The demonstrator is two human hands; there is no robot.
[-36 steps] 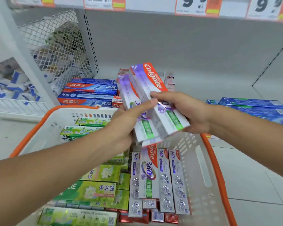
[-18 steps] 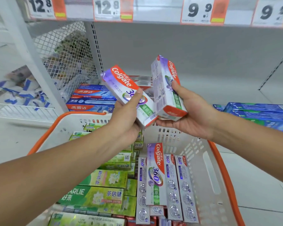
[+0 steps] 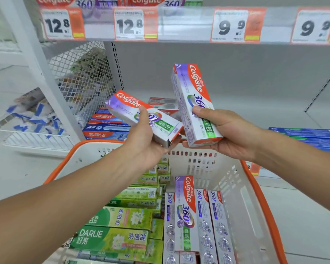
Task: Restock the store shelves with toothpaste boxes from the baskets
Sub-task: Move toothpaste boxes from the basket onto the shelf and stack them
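Note:
My left hand [image 3: 144, 143] grips a Colgate 360 box [image 3: 128, 108] that lies flat and points up-left, thumb on top. In my right hand [image 3: 225, 134] a second Colgate 360 box [image 3: 191, 88] stands nearly upright, thumb across its front. Both boxes hover above the far rim of the white basket with orange trim [image 3: 259, 204]. Inside the basket lie several green Darlie boxes [image 3: 111, 239] on the left and several Colgate 360 boxes [image 3: 185, 212] on the right.
The lower shelf [image 3: 255, 111] behind carries stacked blue and red toothpaste boxes [image 3: 105, 128] at left and blue boxes [image 3: 309, 136] at right. An upper shelf edge with price tags [image 3: 130, 25] runs overhead. A wire mesh divider [image 3: 80, 77] stands to the left.
The two boxes, held together a second ago, have come apart. Each hand now carries one box, and both have risen higher in front of the shelf. The view tilted up.

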